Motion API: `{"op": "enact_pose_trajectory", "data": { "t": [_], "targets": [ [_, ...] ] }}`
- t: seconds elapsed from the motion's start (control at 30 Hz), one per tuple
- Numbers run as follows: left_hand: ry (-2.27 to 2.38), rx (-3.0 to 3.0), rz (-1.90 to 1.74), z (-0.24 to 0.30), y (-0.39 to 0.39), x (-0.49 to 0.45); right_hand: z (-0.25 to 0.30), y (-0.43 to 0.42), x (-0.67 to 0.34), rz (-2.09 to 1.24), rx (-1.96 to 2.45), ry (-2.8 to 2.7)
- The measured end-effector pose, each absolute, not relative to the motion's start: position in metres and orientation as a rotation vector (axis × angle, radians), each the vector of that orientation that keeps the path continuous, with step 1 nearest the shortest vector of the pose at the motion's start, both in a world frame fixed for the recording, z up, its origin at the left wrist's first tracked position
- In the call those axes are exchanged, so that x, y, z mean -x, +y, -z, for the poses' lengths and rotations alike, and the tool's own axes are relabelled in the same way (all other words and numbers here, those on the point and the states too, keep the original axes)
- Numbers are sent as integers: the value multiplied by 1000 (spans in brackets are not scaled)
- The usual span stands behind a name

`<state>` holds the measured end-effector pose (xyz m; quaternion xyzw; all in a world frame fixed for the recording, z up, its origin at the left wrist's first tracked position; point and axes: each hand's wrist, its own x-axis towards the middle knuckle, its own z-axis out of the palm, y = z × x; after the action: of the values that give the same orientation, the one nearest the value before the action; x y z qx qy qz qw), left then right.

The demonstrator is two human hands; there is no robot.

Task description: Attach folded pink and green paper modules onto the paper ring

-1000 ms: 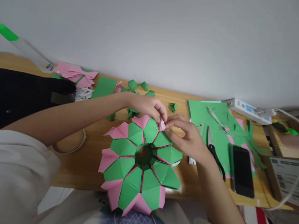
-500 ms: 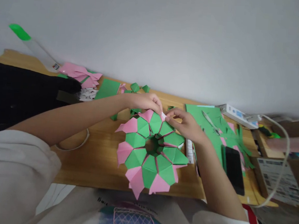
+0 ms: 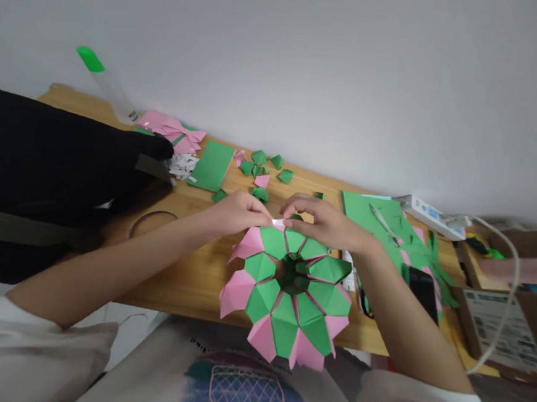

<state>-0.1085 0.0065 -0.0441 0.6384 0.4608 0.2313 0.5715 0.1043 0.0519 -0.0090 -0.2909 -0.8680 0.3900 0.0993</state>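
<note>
A round paper wreath (image 3: pixel 289 289) of green and pink folded units leans over the near edge of the wooden table (image 3: pixel 188 275). My left hand (image 3: pixel 234 214) pinches its far rim from the left. My right hand (image 3: pixel 323 221) pinches the same spot from the right, fingertips almost meeting on a small pale flap. Both hands are closed on the wreath's top edge.
A black bag (image 3: pixel 43 165) fills the left. Behind it lie pink folded pieces (image 3: pixel 172 128), a green sheet (image 3: pixel 213 165), small green scraps (image 3: pixel 266 164) and a clear tube with a green cap (image 3: pixel 105 83). Right: green paper (image 3: pixel 379 216), a phone (image 3: pixel 424 287), a power strip (image 3: pixel 430 214), a cardboard box (image 3: pixel 505 319).
The wreath and both hands have shifted right and nearer in the picture as my head turned; the pinch moved along the rim's top. The black bag shows more.
</note>
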Motion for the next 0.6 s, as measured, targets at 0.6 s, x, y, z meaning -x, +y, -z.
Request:
{"op": "enact_pose_trajectory", "data": {
  "t": [0.6],
  "targets": [
    [1132, -1697, -581, 44, 21, 119, -5, 17, -89, -746, 1287, -2314]
  ]
}}
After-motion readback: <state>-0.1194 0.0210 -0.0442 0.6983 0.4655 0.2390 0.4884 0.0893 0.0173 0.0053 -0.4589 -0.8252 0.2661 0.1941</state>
